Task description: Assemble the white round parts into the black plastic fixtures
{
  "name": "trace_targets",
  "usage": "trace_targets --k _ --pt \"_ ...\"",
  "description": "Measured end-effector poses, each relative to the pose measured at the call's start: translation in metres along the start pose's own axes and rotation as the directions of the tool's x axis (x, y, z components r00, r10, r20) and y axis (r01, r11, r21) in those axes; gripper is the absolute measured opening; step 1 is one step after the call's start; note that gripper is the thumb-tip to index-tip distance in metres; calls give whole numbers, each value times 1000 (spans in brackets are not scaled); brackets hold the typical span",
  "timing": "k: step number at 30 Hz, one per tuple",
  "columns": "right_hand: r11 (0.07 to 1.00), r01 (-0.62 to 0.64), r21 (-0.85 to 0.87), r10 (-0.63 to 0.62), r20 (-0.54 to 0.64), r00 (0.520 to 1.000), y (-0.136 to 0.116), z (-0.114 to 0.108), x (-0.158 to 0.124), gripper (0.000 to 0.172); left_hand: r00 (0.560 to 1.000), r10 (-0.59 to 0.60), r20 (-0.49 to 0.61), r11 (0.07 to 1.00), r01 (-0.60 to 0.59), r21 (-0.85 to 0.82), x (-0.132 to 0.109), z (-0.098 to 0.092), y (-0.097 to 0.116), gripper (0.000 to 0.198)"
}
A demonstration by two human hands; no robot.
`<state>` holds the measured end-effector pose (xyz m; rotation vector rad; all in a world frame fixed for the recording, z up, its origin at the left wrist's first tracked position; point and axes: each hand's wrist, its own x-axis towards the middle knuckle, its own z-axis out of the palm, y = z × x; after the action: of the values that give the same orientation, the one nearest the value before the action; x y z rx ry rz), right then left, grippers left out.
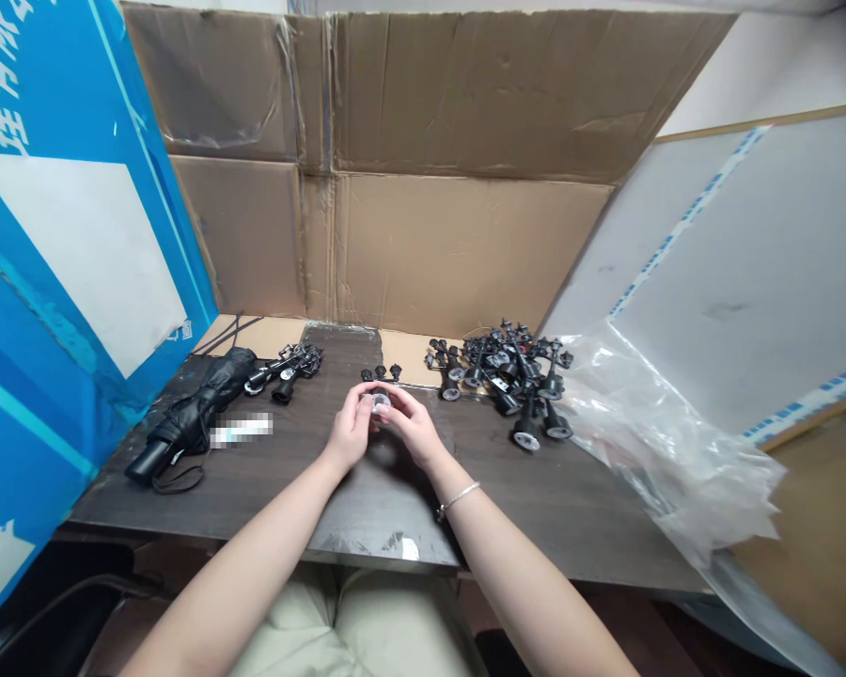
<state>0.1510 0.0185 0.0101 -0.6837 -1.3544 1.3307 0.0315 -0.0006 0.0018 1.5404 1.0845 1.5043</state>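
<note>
Both hands meet over the middle of the dark table [274, 508]. My left hand [353, 428] and my right hand [410, 425] have their fingers wrapped round a black part with a round pale end [381, 402]. Its small black knobs [381, 372] stick out beyond my fingertips. To the right lies a large pile of similar black parts [511, 362], some with round pale ends facing me. A smaller cluster of black parts [289, 367] sits to the left.
A folded black umbrella [201, 404] lies at the left, beside a small white item [243, 430]. Crumpled clear plastic [677, 461] covers the right edge. Cardboard [465, 244] stands behind, a blue panel [91, 235] at left, a pale panel [761, 263] at right.
</note>
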Motion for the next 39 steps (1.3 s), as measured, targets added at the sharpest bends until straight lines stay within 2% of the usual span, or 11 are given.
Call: trace_targets --k 8,14,19,25,30,34,39 --pt "1000 3 -4 -3 -16 1000 4 3 1 38 999 9 -42 1000 -9 11 0 0 2 33" --pt "999 26 -24 -29 -126 992 4 2 1 32 997 -71 30 995 73 -61 -1 1 1 33" --pt "986 60 -152 -72 -70 995 5 2 -1 33 992 -123 -12 992 123 8 -2 -1 -1 31" --pt "969 118 -215 -127 -30 991 7 1 -3 37 998 -44 -46 991 49 121 -3 -3 -3 35" --pt "991 72 -110 -72 8 997 7 0 -2 48 999 -4 -42 983 12 183 -2 -4 0 35" --pt "995 35 -89 -36 -16 999 9 0 -1 45 999 -2 -38 980 9 201 -2 -4 1 32" --pt "983 90 -158 -93 -8 996 12 1 -2 39 998 25 -51 977 -13 213 -2 -4 -1 28"
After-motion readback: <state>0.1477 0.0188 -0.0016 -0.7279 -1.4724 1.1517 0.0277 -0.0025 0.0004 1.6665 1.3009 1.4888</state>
